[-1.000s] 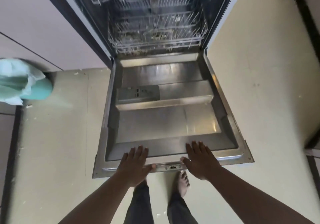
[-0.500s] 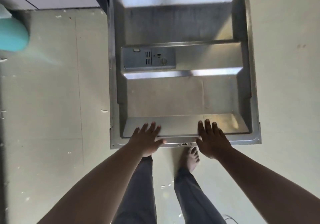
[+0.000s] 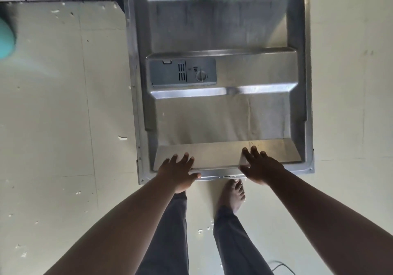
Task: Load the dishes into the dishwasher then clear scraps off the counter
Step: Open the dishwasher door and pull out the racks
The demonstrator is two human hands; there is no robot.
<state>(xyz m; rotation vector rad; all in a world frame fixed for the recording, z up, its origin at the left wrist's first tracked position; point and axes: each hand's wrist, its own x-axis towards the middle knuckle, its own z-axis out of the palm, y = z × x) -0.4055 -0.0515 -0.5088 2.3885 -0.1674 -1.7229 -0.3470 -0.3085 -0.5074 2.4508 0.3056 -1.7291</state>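
At the far left edge a teal object (image 3: 6,38), cut off by the frame, sits on the pale tiled floor (image 3: 63,115), which carries scattered white crumbs. Next, the left hand (image 3: 177,171) lies flat on the outer lip of the dishwasher door (image 3: 223,117), fingers straight and spread, thumb along the rim, holding nothing. The door hangs fully down and level, its steel inner face up, with the grey detergent dispenser (image 3: 182,72) left of centre. The right hand (image 3: 258,167) rests the same way, palm down, fingers extended. Both hands press near the edge, probably to steady the door at the bottom of its swing. No dishes or racks are in view. The person's bare foot (image 3: 232,196) stands just under the door's edge, close enough to get in the way.
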